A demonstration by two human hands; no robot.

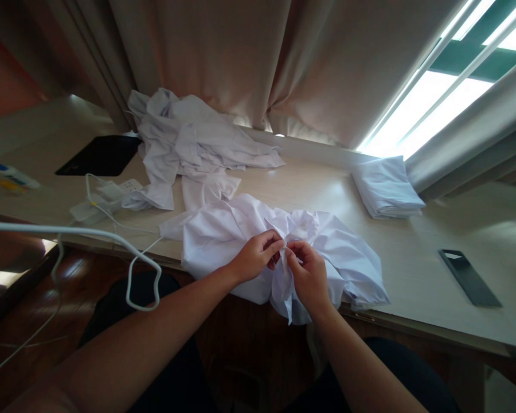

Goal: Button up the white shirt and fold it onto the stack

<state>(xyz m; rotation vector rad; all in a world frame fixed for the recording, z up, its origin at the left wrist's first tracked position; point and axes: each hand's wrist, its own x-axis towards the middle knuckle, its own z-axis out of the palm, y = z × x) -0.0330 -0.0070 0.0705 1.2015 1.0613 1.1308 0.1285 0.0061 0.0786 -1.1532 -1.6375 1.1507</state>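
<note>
A white garment [227, 235], gathered and creased, lies at the table's front edge, with part of it hanging over. My left hand [260, 252] pinches its fabric near the middle, thumb against fingers. Close beside it, almost touching, my right hand [305, 267] is also closed in a pinch on the same cloth. Any small detail between the fingertips is too fine to make out. Behind and to the left, another crumpled white garment [189, 135] is spread out toward the curtain.
A folded white cloth [384, 186] sits at the back right, and a dark phone [468, 277] lies farther right. On the left are a black mat [101, 155], a power strip [97, 207] and a glue-like tube [15, 174]. A white cable [90, 231] loops across the left foreground.
</note>
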